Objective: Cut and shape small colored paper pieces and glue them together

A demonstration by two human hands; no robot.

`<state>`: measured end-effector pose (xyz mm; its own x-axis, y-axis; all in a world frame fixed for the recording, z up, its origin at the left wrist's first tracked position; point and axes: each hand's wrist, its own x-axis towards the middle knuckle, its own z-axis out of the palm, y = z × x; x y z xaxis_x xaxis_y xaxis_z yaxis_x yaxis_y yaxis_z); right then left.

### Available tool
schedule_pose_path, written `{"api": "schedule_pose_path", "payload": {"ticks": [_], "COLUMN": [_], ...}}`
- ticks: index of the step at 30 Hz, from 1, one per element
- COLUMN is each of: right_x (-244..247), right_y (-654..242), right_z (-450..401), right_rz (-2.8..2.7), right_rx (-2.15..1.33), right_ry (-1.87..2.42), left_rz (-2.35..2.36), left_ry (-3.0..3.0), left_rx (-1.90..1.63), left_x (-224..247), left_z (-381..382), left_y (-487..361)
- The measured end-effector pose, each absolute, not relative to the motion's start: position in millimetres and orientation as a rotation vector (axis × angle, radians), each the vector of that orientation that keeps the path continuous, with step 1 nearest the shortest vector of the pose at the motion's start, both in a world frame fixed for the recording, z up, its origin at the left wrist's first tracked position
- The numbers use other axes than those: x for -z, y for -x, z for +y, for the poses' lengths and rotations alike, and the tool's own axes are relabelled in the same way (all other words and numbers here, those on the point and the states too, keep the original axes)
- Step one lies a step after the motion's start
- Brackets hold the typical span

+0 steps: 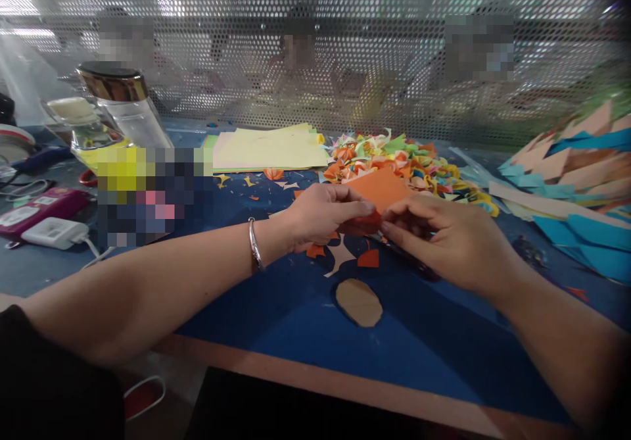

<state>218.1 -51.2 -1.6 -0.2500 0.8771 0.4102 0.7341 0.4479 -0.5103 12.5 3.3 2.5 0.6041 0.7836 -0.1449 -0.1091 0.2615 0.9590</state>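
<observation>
An orange sheet of paper (379, 189) is held up over the middle of the blue table, between both hands. My left hand (320, 216) grips its left lower edge, thumb on top. At the lower right edge, my right hand (444, 236) pinches the same paper between thumb and fingers. Orange and pale paper scraps (340, 254) lie on the table just below the hands. Nearer the front edge lies a brown oval piece (359, 302). What is under the folded lower part of the orange paper is hidden by the fingers.
Behind the hands are a colourful heap of cut paper (419, 164) and stacked pale yellow sheets (269, 147). Bottles (133, 114) and a white charger (55, 232) stand at left. Blue and peach folded paper (586, 236) lies right. A perforated metal screen (345, 45) closes the back.
</observation>
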Motion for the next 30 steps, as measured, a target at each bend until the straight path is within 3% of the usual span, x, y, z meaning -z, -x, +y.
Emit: {"api": "schedule_pose_path", "payload": {"ticks": [30], "right_x": [-0.4], "right_y": [-216.5], "right_z": [-50.6], "right_rz": [-1.923], "right_rx": [-0.485], "right_ry": [1.403], "left_rz": [0.713], "left_ry": [-1.758], "left_rx": [-0.784], "left_x": [8.8], "left_z": [6.2], "left_y": [-10.8]}}
